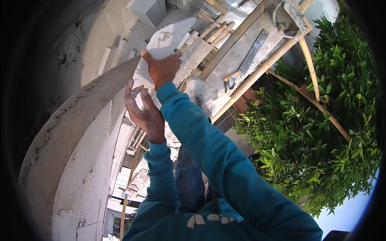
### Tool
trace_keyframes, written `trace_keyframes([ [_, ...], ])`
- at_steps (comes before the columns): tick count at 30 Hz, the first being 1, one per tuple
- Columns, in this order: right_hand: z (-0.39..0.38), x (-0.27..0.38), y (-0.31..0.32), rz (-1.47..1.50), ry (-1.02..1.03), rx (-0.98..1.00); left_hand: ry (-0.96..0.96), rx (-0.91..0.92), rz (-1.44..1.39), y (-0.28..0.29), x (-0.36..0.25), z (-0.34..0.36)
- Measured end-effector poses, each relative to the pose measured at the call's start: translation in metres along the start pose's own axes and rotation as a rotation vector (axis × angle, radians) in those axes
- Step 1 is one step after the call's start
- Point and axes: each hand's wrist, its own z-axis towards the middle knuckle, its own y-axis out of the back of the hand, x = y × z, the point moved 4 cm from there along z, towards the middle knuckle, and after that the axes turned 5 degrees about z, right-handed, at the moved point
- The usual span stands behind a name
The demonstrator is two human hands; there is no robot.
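Note:
A pale grey flat block (171,36) lies slanted over the wall's top ahead of me. My right hand (164,68) is closed across it, thumb on its left side and fingers at its right edge. Close to the block's near end is my left hand (145,114), palm turned up and fingers spread and bent, with dusty fingertips. A small whitish patch shows at those fingertips; whether it is a loose piece or dust I cannot tell. To the left runs a curved wall (90,116) with a rough mortar edge.
On a plank to the right lies a long-bladed trowel (253,50) with an orange handle. A mortar-stained bucket (289,20) stands beyond it. Bamboo poles (261,72) edge the scaffold, with leafy branches (305,148) outside. Pale blocks (148,10) sit farther below.

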Motion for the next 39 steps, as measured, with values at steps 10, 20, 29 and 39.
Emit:
trace_keyframes([
  [10,0.008,-0.014,0.034,0.086,0.302,0.104,0.071,0.152,-0.234,-0.069,0.027,0.026],
  [20,-0.024,0.003,0.063,0.042,0.832,0.261,-0.159,0.214,-0.165,-0.070,0.040,0.021],
  [29,0.040,-0.068,0.101,0.457,0.437,0.009,-0.182,0.177,0.197,-0.072,0.021,0.017],
  [39,0.238,-0.356,0.235,-0.416,-0.148,-0.228,-0.303,0.172,0.556,-0.088,0.022,0.016],
])
